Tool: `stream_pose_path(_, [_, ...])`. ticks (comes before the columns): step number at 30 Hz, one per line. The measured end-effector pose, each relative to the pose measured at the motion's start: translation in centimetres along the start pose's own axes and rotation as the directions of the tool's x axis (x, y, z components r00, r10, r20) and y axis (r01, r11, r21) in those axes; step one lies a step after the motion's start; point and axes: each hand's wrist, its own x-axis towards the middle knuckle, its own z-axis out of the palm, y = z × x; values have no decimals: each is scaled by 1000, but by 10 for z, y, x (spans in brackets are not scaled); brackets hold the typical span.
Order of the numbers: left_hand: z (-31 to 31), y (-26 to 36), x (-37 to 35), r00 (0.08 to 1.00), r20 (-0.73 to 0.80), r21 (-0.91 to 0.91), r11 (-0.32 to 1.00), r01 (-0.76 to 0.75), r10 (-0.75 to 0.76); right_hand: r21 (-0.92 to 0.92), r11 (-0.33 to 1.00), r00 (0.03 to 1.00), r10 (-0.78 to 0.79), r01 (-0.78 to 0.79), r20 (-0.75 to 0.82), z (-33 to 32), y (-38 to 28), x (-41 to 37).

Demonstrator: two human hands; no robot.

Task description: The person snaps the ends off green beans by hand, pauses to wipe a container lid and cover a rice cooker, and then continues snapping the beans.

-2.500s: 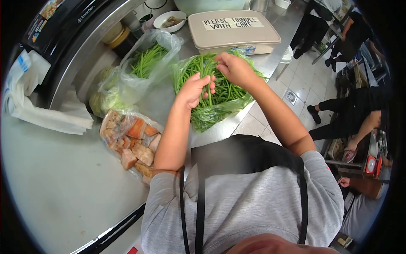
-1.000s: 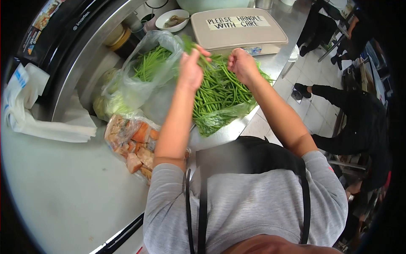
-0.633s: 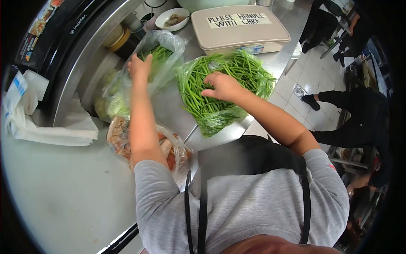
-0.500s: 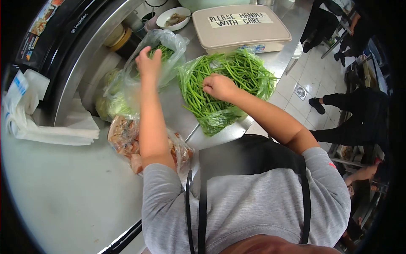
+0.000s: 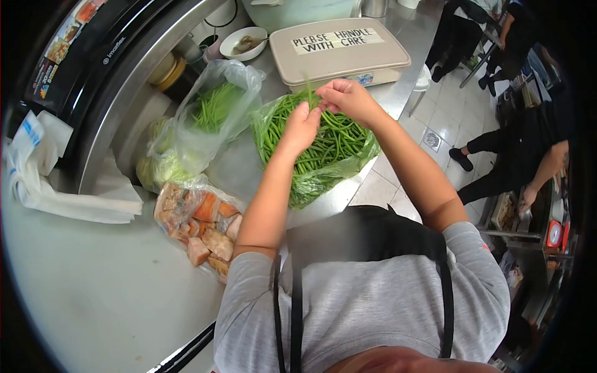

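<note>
Pinching one green bean [image 5: 308, 91] between the fingertips of left hand [image 5: 303, 127] and right hand [image 5: 348, 99], both closed narrow on it, tip poking up and away. Directly beneath, in an open plastic bag [image 5: 323, 180] at the steel counter's [image 5: 93, 280] right edge: the bean pile [image 5: 333, 143], long axes mostly near-to-far. Right hand farther out, left nearer the body. To the left, a second bag of beans [image 5: 214, 105]; nearer, a bag of orange chunks [image 5: 199, 217]; beyond, a beige lidded box [image 5: 339, 53]. Past the edge, tiled floor [image 5: 448, 124] and other people.

A head-worn fisheye camera looks steeply down past the wearer's chest onto the steel counter [image 5: 93, 280], close in. The green beans [image 5: 333, 143] on it sit mid-frame; floor tiles [image 5: 448, 118] lie to its right.
</note>
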Motion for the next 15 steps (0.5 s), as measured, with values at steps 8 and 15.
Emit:
stream_pose_path(8, [0,7,-4,923,255,-460,804,377,-287,-928,344,927,-375,141,2,0,13,-13])
stream_pose_path(15, [-1,-3,3,962,-11,-781,603,163,-274,-452,882,985,168,-133,38,-4,39,-21])
